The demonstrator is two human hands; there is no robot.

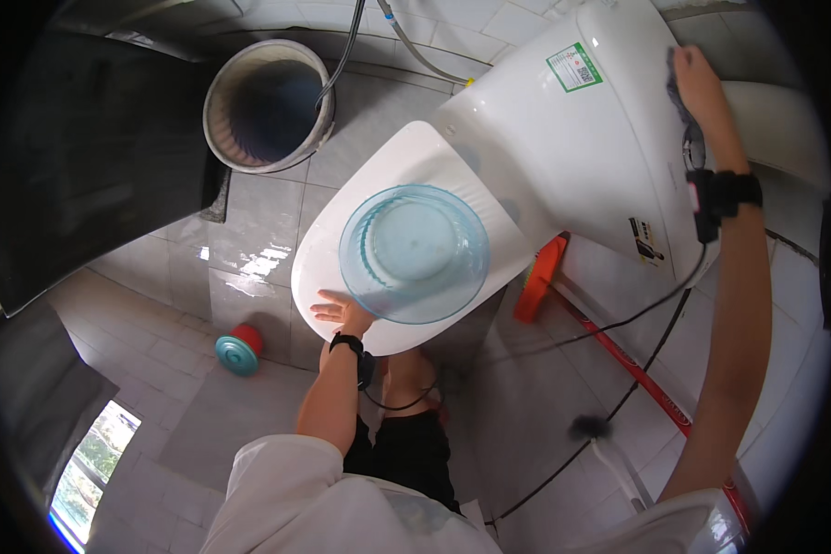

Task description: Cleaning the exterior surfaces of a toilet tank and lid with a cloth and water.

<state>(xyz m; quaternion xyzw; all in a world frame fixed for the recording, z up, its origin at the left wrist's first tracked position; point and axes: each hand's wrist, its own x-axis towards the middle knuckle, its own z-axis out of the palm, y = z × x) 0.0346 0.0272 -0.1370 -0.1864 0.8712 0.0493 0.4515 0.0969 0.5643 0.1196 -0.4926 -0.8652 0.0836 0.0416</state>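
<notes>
A clear light-blue plastic basin [415, 239] stands on the closed white lid [325, 266] of a toilet. By the basin's near rim, my left hand [343, 311] lies over the lid, fingers apart and holding nothing. Up at the right, my right hand [696, 76] is closed on a dark grey cloth [676, 97] at the lid edge of the white ceramic cistern [561, 145]. Part of the cloth hangs down along my wrist, and the rest is hidden by the hand. Stickers with print are on the cistern.
A bucket [211, 118] with a hose in it stands at the back left. A small red pot with a teal lid [237, 354] sits on the wet tiles. Right of the toilet are an orange broom [541, 277] with a red handle, a toilet brush [591, 427] and a black cable.
</notes>
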